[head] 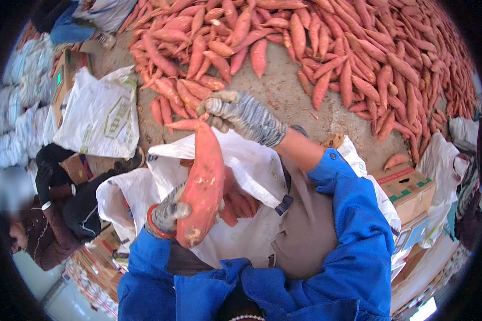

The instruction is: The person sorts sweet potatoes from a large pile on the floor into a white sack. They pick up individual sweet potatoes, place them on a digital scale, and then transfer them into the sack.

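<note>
My left hand (170, 212), in a grey-and-white knit glove, grips a large red sweet potato (203, 180) by its thick lower end. The potato is held tilted over the open mouth of a white woven sack (253, 184) between my knees. My right hand (235, 116), gloved the same way, has its fingertips pinched at the potato's narrow upper tip. Several other sweet potatoes (237, 200) lie inside the sack, partly hidden by the held one. Just beyond my right hand, the near edge of a big heap of sweet potatoes (197, 52) rests on the concrete floor.
At left lies a printed white sack (100, 112), with a cardboard box (64, 76) behind it. A co-worker (56, 208) sits close on my left. To my right stand a cardboard carton (409, 188) and a hanging white bag (442, 160). Stacked filled bags (20, 100) line the far left.
</note>
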### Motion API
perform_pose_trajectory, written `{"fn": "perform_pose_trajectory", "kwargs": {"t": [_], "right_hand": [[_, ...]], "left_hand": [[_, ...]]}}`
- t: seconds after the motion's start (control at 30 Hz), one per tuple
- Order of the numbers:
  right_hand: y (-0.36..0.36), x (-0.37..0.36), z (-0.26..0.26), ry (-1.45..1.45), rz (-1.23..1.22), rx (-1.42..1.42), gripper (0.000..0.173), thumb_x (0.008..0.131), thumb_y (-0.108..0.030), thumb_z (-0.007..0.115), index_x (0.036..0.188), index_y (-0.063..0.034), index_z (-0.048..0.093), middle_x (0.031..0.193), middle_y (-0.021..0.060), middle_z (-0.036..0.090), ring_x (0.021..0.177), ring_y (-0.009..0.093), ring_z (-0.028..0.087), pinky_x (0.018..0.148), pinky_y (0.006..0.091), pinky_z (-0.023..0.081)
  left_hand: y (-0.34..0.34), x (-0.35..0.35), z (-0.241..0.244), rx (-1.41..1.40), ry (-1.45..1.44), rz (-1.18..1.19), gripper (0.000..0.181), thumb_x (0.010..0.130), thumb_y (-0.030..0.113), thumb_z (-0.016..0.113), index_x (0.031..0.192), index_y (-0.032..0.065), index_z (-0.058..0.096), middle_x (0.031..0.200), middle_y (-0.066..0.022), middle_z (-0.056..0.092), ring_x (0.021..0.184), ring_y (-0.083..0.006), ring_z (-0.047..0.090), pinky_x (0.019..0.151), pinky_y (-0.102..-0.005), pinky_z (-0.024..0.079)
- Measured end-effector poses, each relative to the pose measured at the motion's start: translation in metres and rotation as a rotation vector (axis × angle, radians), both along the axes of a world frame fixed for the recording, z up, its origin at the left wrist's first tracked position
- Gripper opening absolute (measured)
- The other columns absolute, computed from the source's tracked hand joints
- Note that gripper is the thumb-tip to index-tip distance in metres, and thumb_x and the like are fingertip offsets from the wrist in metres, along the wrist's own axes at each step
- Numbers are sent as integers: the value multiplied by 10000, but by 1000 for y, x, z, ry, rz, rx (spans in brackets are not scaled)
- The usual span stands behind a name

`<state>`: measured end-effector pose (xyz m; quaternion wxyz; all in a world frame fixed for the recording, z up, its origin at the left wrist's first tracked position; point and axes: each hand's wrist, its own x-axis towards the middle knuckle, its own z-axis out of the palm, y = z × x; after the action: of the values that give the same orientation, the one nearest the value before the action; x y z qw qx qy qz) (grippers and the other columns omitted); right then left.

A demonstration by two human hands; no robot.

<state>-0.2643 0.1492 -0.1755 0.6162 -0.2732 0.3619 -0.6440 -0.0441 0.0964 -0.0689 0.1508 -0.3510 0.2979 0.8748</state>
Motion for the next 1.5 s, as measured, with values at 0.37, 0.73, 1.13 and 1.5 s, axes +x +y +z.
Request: {"fn": "perform_pose_trajectory", "kwargs": {"t": [0.37, 0.73, 1.13, 1.5], "right_hand": [[24, -103, -164, 1407, -57, 836, 398, 696, -389, 592, 910, -54, 611, 847, 174, 593, 787, 325, 574, 728, 382, 452], [-51, -112, -229, 1218, -573, 862, 721, 656, -320, 692, 1215, -14, 355, 1116, 174, 494, 1001, 281, 513, 825, 357, 435], [91, -43, -52, -922, -292, -237, 529, 740, -179, 552, 1187, 17, 345, 1108, 170, 436, 926, 230, 465, 737, 313, 433], [188, 16, 93, -964, -166, -475, 585, 706, -235, 547, 1190, 22, 341, 1029, 170, 448, 723, 197, 464, 628, 306, 423]], "left_hand": [[4, 10, 24, 161, -120, 95, 930, 482, 389, 771, 1201, -11, 339, 960, -197, 543, 810, -289, 582, 698, -367, 499], [4, 18, 20, -52, -102, 326, 997, 469, 368, 794, 1256, 34, 281, 1024, -171, 513, 874, -298, 559, 737, -417, 498], [10, 31, 38, -285, 156, 300, 783, 639, 456, 665, 1205, 15, 352, 1021, -132, 521, 853, -241, 558, 725, -348, 481], [29, 6, 45, -386, 456, 358, 492, 796, 331, 542, 1166, 28, 424, 1049, -82, 525, 918, -208, 536, 797, -341, 456]]}}
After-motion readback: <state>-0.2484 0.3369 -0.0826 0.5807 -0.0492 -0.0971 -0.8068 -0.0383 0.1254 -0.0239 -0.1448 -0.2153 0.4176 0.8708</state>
